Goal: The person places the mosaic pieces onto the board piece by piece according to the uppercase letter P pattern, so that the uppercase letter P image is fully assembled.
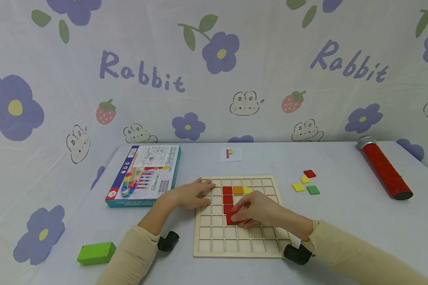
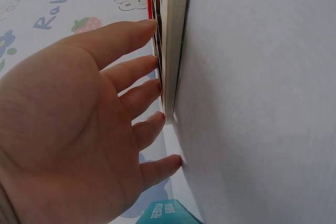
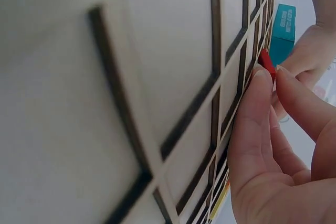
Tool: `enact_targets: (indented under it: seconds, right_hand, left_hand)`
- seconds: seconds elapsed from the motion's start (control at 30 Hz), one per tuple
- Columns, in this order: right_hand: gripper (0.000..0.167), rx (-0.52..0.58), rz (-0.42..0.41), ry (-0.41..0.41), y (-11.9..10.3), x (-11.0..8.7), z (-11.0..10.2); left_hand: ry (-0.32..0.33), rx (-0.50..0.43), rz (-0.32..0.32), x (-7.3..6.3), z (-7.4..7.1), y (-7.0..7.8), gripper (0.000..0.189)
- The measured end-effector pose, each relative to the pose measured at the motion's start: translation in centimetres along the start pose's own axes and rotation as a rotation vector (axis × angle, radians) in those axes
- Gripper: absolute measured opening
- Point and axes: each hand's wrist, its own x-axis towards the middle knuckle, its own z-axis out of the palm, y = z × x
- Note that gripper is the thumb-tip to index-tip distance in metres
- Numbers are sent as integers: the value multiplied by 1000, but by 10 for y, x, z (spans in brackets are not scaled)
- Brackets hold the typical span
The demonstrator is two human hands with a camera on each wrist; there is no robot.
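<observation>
Right hand (image 1: 260, 208): grip pinching a thin red square tile (image 1: 230, 219) between thumb and fingers. Holds it at the board, just below a column of three red tiles; shows it tilted in the right wrist view. Seated in the cell or not: cannot tell.

Left hand (image 1: 192, 195): grip spread, fingers spaced apart; touches the left edge of the board near its far corner.

Pale wooden grid board (image 1: 239, 254): lies flat on the white worktop (image 1: 356, 221). Carries the three red tiles (image 1: 228, 199), plus an orange square tile (image 1: 237, 190) and a yellow tile (image 1: 247, 189) in line to the right of the topmost red one; the yellow partly hidden by the right hand.

Loose on the worktop, right of the board, close together: a red tile (image 1: 310, 173), two yellow pieces (image 1: 298, 187), a green square tile (image 1: 313, 190).

Beyond the board: small white card (image 1: 230, 154), printed with a coloured grid pattern.

Left of the board: flat printed box with teal sides (image 1: 146, 170); nearer, a bright green rectangular block (image 1: 96, 253).

Far right: glittery red cylinder (image 1: 386, 170), silver at one end; lies aslant.

Behind: white cloth (image 1: 264, 59) with purple flowers and rabbit faces.
</observation>
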Motion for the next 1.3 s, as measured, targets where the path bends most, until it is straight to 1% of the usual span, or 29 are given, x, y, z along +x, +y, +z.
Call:
enact_targets:
  seconds: [0.27, 0.37, 0.43, 0.5, 0.57, 0.63, 0.73, 0.87, 1.07, 1.3]
  right_hand:
    - [14, -8, -14, -1, -3, -2, 2]
    - [16, -8, -22, -9, -3, -2, -1]
    - [19, -4, -41, -33, -1, -1, -4]
    - [23, 16, -63, -75, 2, 0, -9]
    - [28, 53, -84, -122, 7, 2, -16]
    - [34, 117, -98, -162, 13, 3, -26]
    - [41, 227, -105, -183, 21, 4, -43]
    - [50, 314, -117, -178, 29, 3, -67]
    - [56, 376, -142, -156, 40, 1, -100]
    - [59, 394, -143, -93, 54, -3, -126]
  left_hand:
    - [-2, 1, -11, -2, -1, 0, 57]
    - [1, -2, -7, -2, -1, 0, 57]
    - [1, 0, -9, -2, -1, 1, 57]
    - [1, 3, -8, -2, -1, 1, 57]
    - [2, 3, -5, -2, -1, 0, 57]
    - [0, 6, -1, -2, -1, 0, 57]
    - [-1, 7, 8, -2, -1, 0, 57]
    - [-3, 10, 11, -3, -2, 2, 57]
    - [-3, 7, 15, -5, -4, 3, 56]
    - [-7, 11, 18, -3, -2, 1, 56]
